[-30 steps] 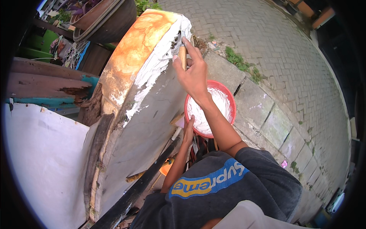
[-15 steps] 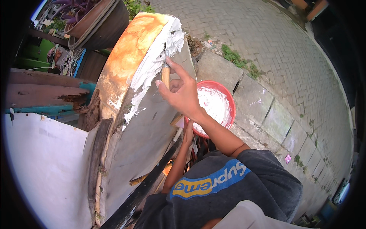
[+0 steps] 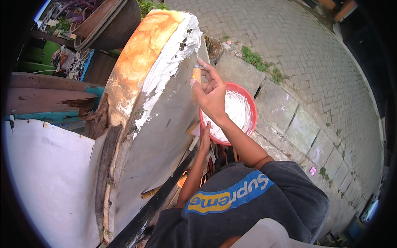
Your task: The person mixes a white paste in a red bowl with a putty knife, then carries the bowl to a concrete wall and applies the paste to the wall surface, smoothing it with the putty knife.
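My right hand [image 3: 214,99] is closed round the wooden handle of a putty knife [image 3: 196,75]. Its thin metal end points away from me, by the right edge of a low wall, and the blade is hardly visible. Thick white paste [image 3: 167,68] covers the wall's upper edge in a rough band, with a few dark gaps near the far end. Below my right forearm, a red bucket [image 3: 254,112] holds more white paste [image 3: 236,108] smeared up its inside. My left hand [image 3: 205,139] grips the bucket's near left side; some of its fingers are hidden.
The wall top [image 3: 142,41] is stained orange beside the paste. Plant pots [image 3: 118,27] stand at the far left, near a weathered wooden beam [image 3: 45,97]. A dark pole [image 3: 161,190] slants close to my left arm. Concrete slabs [image 3: 275,115] and brick paving [image 3: 314,70] lie to the right.
My right hand has moved right with the putty knife, off the pasted band to the wall's outer side. The left hand stays at the bucket, which has shifted only slightly.
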The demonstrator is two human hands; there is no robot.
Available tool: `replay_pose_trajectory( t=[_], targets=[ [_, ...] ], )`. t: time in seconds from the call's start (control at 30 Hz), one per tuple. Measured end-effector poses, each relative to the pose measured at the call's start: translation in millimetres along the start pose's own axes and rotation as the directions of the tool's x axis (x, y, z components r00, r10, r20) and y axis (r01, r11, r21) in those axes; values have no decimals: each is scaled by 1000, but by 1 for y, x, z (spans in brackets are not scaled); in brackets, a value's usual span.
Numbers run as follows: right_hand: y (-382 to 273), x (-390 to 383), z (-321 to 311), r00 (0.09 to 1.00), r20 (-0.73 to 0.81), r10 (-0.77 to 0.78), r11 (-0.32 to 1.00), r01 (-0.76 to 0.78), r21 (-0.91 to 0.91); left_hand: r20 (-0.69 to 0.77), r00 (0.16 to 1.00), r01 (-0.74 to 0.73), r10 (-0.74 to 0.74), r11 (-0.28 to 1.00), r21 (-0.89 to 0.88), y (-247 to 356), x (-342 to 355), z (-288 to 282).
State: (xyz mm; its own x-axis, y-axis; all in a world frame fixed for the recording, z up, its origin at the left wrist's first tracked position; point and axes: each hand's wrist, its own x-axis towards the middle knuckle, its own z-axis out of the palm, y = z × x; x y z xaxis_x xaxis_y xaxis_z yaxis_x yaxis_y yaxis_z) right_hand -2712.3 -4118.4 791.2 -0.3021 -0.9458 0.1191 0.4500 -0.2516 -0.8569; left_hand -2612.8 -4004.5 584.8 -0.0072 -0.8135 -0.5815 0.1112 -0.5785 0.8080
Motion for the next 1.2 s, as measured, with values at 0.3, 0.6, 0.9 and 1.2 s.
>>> replay_pose_trajectory(
  t=[0.3, 0.6, 0.9, 1.2],
  targets=[
    [20, -19, 22, 991, 127, 29, 993, -15, -114, 47, 999, -24, 19, 994, 105, -29, 11, -23],
    [6, -32, 18, 991, 36, -127, 991, 128, -26, 87, 996, -20, 9, 993, 119, -46, 11, -34],
    [24, -3, 13, 1000, 2, 25, 993, -24, -119, 100, 980, 170, -172, 985, 26, -1, -11, -18],
    [12, -37, 52, 991, 111, 71, 997, -69, -23, 22, 984, 175, -177, 981, 79, -33, 12, -33]
  ],
)
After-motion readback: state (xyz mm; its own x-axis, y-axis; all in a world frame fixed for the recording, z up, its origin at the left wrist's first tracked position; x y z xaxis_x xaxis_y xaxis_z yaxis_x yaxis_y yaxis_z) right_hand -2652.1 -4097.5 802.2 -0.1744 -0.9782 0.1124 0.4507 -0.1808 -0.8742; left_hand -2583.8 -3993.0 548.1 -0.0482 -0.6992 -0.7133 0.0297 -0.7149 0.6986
